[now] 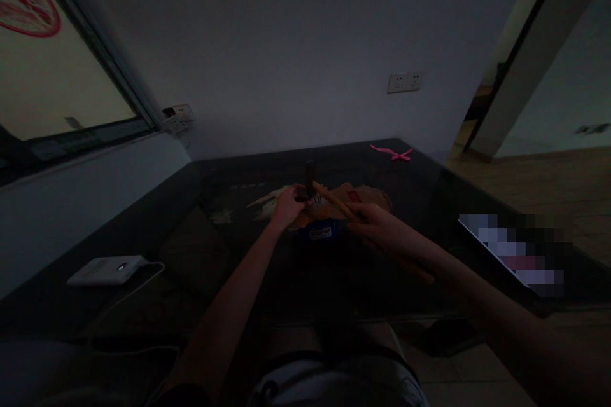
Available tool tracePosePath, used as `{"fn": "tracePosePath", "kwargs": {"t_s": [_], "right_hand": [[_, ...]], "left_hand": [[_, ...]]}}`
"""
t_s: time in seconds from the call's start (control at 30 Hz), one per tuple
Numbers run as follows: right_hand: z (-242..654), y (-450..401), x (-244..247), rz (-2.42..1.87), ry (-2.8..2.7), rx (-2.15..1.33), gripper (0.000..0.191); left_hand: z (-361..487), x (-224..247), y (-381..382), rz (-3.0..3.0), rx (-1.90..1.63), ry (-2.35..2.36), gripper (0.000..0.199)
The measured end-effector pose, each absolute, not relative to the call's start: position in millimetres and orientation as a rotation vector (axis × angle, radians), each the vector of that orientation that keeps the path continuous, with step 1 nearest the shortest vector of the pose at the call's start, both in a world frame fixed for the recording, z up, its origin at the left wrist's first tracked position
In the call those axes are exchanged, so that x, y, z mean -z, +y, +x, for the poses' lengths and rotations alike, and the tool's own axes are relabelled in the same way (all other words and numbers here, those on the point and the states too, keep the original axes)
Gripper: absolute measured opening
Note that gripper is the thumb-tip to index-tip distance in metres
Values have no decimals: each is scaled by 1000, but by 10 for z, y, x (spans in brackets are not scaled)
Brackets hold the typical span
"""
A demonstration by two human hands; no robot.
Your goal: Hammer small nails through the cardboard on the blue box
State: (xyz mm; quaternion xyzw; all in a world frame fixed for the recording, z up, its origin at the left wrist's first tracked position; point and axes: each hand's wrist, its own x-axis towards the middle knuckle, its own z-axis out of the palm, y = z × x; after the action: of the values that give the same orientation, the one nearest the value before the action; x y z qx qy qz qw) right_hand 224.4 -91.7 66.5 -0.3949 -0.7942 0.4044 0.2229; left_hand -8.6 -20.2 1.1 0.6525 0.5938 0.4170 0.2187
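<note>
A hammer (334, 201) with a dark head and a long wooden handle is in my right hand (375, 222), whose fingers wrap round the handle. Its head stands just right of my left fingertips, over a torn piece of brown cardboard (370, 196). My left hand (289, 208) is closed in a pinch near the hammer head, by a small dark thing too dim to name. In front of both hands, at the cardboard's near edge, sits a blue object with a white label (321, 233).
All this lies on a dark table (210, 292). A white power bank (107, 271) with a cable is at the left. A pink ribbon-like strip (394, 152) lies at the far right corner, and a blurred-out flat object (510, 254) at the right edge. A wall (296, 76) stands behind.
</note>
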Motion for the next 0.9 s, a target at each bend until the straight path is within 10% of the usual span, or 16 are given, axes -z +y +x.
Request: {"fn": "tracePosePath", "kwargs": {"t_s": [0.9], "right_hand": [[2228,-962,-620,-1145,-2269,-968,30]], "left_hand": [[-145,35,-170,1954,-1082,1675,24]]}}
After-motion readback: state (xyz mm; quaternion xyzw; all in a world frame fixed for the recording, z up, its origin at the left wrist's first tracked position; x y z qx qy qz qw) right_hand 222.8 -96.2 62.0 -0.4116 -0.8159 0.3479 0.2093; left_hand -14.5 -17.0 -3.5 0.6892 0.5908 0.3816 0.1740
